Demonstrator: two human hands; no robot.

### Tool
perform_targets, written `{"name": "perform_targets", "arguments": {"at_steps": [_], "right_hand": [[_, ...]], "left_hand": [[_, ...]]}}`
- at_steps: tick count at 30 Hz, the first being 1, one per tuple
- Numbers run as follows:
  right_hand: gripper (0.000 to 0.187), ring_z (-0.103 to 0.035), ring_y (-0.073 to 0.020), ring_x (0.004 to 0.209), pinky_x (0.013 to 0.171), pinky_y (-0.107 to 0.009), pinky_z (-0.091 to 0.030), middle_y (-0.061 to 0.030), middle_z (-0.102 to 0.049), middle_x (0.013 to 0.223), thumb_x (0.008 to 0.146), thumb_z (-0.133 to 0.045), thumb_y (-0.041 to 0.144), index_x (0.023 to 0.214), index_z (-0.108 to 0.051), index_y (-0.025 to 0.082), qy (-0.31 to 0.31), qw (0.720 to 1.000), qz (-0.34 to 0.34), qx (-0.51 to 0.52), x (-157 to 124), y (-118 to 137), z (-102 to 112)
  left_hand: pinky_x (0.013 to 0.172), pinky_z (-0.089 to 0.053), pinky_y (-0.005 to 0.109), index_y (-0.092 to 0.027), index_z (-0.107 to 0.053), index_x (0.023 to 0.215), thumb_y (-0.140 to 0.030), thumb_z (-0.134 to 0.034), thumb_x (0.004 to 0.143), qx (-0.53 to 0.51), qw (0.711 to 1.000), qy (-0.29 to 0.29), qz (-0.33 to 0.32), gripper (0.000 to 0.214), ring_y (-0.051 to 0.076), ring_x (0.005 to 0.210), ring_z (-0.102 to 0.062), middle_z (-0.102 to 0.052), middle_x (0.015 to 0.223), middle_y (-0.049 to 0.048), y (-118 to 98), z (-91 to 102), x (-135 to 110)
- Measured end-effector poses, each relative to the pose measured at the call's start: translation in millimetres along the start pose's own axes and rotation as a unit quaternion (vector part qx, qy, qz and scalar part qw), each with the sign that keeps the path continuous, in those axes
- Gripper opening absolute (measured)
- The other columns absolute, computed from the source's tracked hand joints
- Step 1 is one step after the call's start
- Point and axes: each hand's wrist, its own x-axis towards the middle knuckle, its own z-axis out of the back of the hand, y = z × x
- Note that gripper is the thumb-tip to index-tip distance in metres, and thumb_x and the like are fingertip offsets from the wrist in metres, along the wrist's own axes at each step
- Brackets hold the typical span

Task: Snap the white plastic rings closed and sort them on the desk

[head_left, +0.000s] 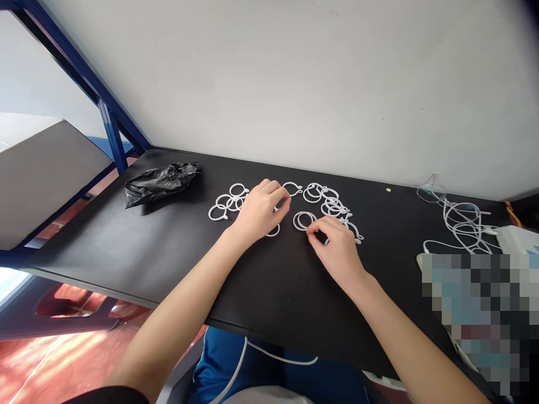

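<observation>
Several white plastic rings lie scattered on a black table near the wall. My left hand rests over the left cluster of rings, fingers curled, with its fingertips pinched on a white ring. My right hand lies a little nearer me, fingers bent and pinched at the edge of a pair of overlapping rings. More rings are partly hidden under both hands.
A crumpled black plastic bag lies at the table's far left. White cables tangle at the far right beside a white box. A blue metal frame stands at the left. A blurred patch covers the right front.
</observation>
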Motion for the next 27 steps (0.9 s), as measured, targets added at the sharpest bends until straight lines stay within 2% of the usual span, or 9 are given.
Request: {"name": "perform_targets", "arguments": {"at_steps": [11, 14, 18, 22, 27], "right_hand": [[0.021, -0.065, -0.0198, 0.076, 0.071, -0.035, -0.053, -0.0017, -0.069, 0.078, 0.086, -0.053, 0.009, 0.073, -0.061, 0.022, -0.084, 0.996, 0.020, 0.037, 2, 5, 4], [0.019, -0.066, -0.0195, 0.077, 0.072, -0.036, -0.054, -0.0015, -0.071, 0.079, 0.086, -0.055, 0.009, 0.074, -0.062, 0.023, -0.110, 0.992, 0.034, 0.045, 2, 7, 4], [0.017, -0.067, -0.0197, 0.078, 0.075, -0.038, -0.056, -0.0022, -0.071, 0.081, 0.085, -0.059, 0.009, 0.077, -0.063, 0.023, -0.137, 0.987, 0.058, 0.053, 3, 7, 4], [0.015, -0.068, -0.0205, 0.078, 0.075, -0.039, -0.056, -0.0025, -0.071, 0.080, 0.086, -0.060, 0.012, 0.076, -0.064, 0.024, -0.142, 0.986, 0.063, 0.065, 4, 8, 4], [0.016, -0.068, -0.0204, 0.077, 0.074, -0.039, -0.056, -0.0022, -0.071, 0.080, 0.086, -0.059, 0.013, 0.075, -0.063, 0.024, -0.134, 0.987, 0.063, 0.062, 4, 8, 4]], "left_hand": [[0.073, -0.046, 0.030, -0.018, -0.061, 0.083, -0.021, -0.047, 0.094, -0.028, 1.000, 0.008, 0.002, 0.017, 0.018, 0.079, -0.052, -0.063, 0.084, 0.0053, -3, 0.2, -1], [0.076, -0.048, 0.029, -0.018, -0.062, 0.086, -0.022, -0.051, 0.092, -0.089, 0.996, 0.014, 0.017, 0.013, 0.017, 0.083, -0.056, -0.064, 0.086, 0.0046, -6, -1.7, -2], [0.078, -0.051, 0.027, -0.018, -0.062, 0.104, -0.025, -0.054, 0.091, -0.178, 0.983, 0.043, 0.035, 0.016, 0.015, 0.085, -0.063, -0.067, 0.094, 0.0044, -9, -6.9, -5], [0.076, -0.052, 0.026, -0.019, -0.062, 0.102, -0.023, -0.053, 0.090, -0.190, 0.978, 0.071, 0.049, 0.016, 0.013, 0.079, -0.065, -0.069, 0.092, 0.0029, -10, -11.5, -7], [0.068, -0.051, 0.024, -0.019, -0.064, 0.096, -0.020, -0.055, 0.087, -0.211, 0.973, 0.058, 0.077, 0.012, 0.013, 0.074, -0.066, -0.070, 0.084, 0.0010, -10, -11.7, -5]]}}
